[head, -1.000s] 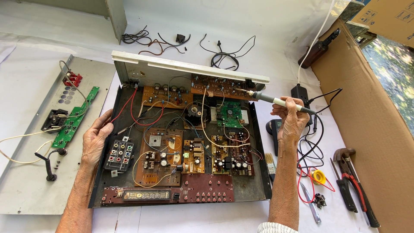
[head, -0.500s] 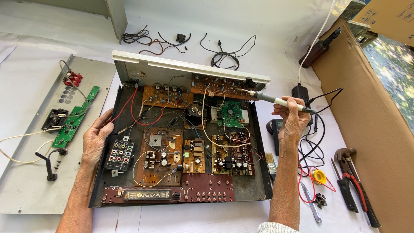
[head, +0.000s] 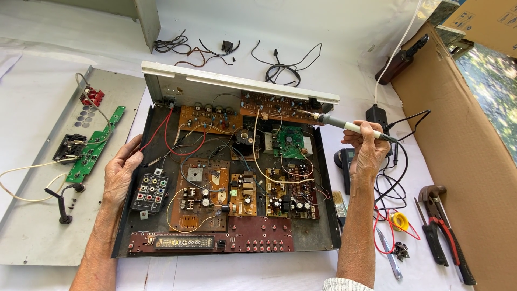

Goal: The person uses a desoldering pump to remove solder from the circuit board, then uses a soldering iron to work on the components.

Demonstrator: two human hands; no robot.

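An opened amplifier chassis (head: 323, 237) lies on the white table, filled with brown and green circuit boards and loose wires. My right hand (head: 367, 152) grips a soldering iron (head: 350, 127) at the chassis's right edge, its tip pointing left at the brown board (head: 274, 105) along the rear wall. My left hand (head: 121, 173) rests flat on the chassis's left edge, fingers spread, beside a black block of coloured sockets (head: 150, 192). It holds nothing.
A grey metal panel (head: 32, 231) with a green board (head: 94, 144) and wires lies at the left. Pliers (head: 441, 231), tweezers (head: 389, 258), a solder spool (head: 399, 221) and a brush (head: 339, 203) lie right. A cardboard box (head: 463, 134) stands at the right. Cables (head: 280, 67) lie behind.
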